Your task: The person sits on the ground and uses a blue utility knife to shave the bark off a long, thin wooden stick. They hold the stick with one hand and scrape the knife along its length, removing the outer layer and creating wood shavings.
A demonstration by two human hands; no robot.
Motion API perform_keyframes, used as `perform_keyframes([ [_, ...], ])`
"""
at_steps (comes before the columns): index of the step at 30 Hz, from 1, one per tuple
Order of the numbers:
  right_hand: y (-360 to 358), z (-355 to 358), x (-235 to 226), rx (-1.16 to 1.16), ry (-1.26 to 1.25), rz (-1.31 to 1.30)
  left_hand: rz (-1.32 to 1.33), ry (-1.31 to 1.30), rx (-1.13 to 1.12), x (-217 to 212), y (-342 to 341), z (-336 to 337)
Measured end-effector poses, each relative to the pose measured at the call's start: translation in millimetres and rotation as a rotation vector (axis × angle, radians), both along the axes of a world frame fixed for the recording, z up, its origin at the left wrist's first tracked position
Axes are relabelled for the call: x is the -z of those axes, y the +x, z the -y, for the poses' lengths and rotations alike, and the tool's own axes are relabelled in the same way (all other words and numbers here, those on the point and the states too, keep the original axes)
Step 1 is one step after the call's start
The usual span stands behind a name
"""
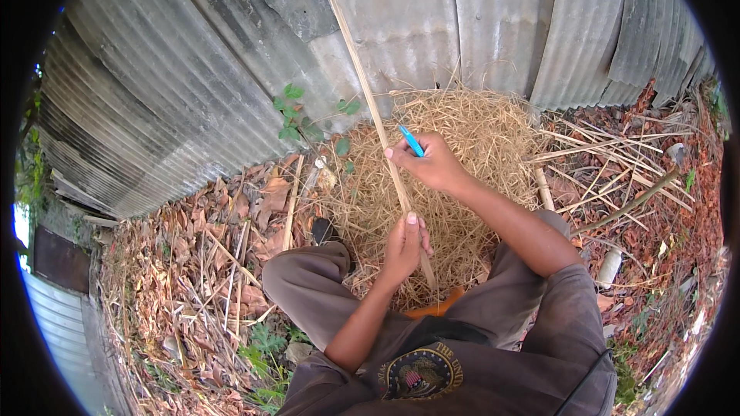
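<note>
Left hand [404,246]: fingers clamped round long bamboo strip [375,119], low on shaft. Right hand [432,163]: farther up, thumb and fingers pinching strip, blue blade tool [411,141] held above knuckles. Beyond fingertips: shavings pile [478,131], corrugated metal wall [231,54].

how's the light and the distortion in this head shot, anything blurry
Head view: soft even daylight, no hard shadows or glare; fisheye bends the metal sheets toward a black rim; both hands, left and right, and the stick look sharp.

Head cam – fisheye, looks down, close on lap, straw pile [470,139] ahead.
</note>
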State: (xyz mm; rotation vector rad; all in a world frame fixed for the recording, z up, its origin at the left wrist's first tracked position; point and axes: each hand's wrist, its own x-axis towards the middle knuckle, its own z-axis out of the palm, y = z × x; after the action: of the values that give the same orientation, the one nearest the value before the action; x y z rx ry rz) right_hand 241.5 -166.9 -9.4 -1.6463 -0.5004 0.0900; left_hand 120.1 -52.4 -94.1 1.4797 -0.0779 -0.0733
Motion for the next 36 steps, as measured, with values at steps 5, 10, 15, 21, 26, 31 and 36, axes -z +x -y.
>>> perform_keyframes([
  [5, 9.7, -2.5, 6.3, 0.027, -0.022, 0.125, 0.270, 0.588, -0.270, -34.8, 1.7, -20.3],
  [10, 18.3, 9.8, 20.6, 0.122, -0.370, 0.456, 0.820, 0.875, -0.569, -123.2, 1.1, -75.6],
  [15, 18.0, 4.4, 34.0, -0.016, -0.671, 0.999, 1.188, 1.574, -0.434, -211.9, 10.2, -102.0],
  [21, 24.3, 13.9, 34.4, -0.031, -0.735, 1.133, 0.317, 1.602, 0.196, -153.5, -5.4, -138.6],
  [26, 20.3, 16.1, 32.4, 0.093, -0.630, 1.062, 0.049, 0.760, 0.070, -58.6, -34.9, -134.7],
  [31, -6.1, 14.7, 9.0, 0.172, -0.659, 0.622, -0.125, 0.316, -0.146, -38.1, -49.1, -101.9],
  [36, -27.0, 9.9, 5.2, 0.034, -0.787, 0.615, -0.276, 0.002, -0.147, -59.7, -56.3, -78.9],
])
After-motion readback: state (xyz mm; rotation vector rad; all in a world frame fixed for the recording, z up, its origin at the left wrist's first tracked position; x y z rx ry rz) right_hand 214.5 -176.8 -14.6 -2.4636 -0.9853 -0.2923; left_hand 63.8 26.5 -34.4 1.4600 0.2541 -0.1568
